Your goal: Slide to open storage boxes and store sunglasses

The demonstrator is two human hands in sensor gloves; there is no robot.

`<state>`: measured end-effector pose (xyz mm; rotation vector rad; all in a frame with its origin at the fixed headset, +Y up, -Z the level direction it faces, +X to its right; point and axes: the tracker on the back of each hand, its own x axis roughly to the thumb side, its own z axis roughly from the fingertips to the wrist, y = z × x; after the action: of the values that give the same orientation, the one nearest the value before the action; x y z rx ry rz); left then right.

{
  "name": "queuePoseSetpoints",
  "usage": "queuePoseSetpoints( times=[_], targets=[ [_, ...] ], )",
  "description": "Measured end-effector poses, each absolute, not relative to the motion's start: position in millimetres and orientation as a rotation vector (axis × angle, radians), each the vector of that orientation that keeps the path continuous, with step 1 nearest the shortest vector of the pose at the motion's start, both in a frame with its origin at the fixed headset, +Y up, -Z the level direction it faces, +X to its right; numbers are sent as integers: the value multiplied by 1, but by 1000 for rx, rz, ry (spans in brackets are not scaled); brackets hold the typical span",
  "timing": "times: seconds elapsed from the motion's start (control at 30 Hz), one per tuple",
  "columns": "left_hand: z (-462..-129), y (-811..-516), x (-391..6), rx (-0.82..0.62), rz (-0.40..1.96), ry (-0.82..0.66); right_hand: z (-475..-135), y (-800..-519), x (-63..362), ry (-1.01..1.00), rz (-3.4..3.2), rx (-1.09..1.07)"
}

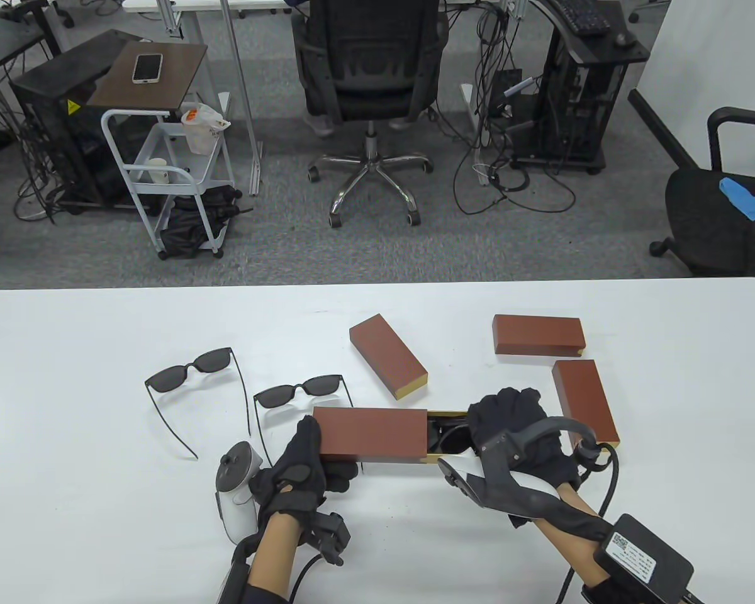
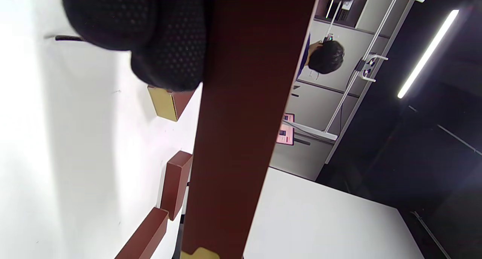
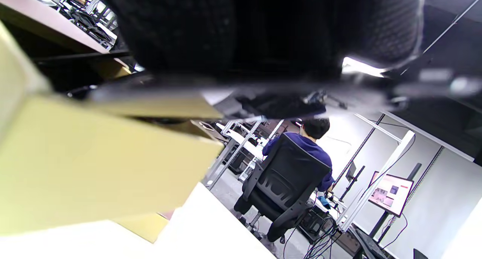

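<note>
Hands are working on one storage box point(image 1: 372, 434) lying near the front of the white counter point(image 1: 69, 352). The left hand point(image 1: 302, 469) is gripping the sleeve at its left end, fingers wrapped over the near edge and thumb side against the end face. The right hand point(image 1: 516, 434) is resting over the exposed tray point(image 1: 443, 416) at the right, fingers curled down into it; a dark pair of sunglasses point(image 1: 450, 437) is showing inside the tray, but whether the fingers are pinching the frame or only pressing on it cannot be told. The box is standing roughly one third open. Judging from this, the step in hand is seating the glasses before closing. To do it well, the left hand should be holding the sleeve flat against the counter so it is not tipping or sliding. The right hand should be laying the folded arms fully below the tray rim, since anything standing proud is likely to jam against the sleeve edge. Two more pairs of sunglasses are lying open on the counter to the left: one point(image 1: 299, 393) just beside the box, one point(image 1: 192, 371) farther out. Three closed boxes are waiting behind: one point(image 1: 387, 355) angled at centre, one point(image 1: 538, 333) at right rear, one point(image 1: 585, 399) just beside the right hand.
</note>
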<state>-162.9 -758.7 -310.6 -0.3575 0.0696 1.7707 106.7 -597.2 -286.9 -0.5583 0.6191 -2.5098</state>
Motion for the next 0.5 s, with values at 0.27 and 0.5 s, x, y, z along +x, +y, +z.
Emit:
queuePoseSetpoints(
  times=[0.27, 0.5],
  targets=[
    [-312, -760, -158, -395, 1725, 46, -293, -605, 94, 533, -2609, -572],
    [-312, -761, -156, -414, 1734, 40, -296, -610, 91, 557, -2658, -575]
  ],
)
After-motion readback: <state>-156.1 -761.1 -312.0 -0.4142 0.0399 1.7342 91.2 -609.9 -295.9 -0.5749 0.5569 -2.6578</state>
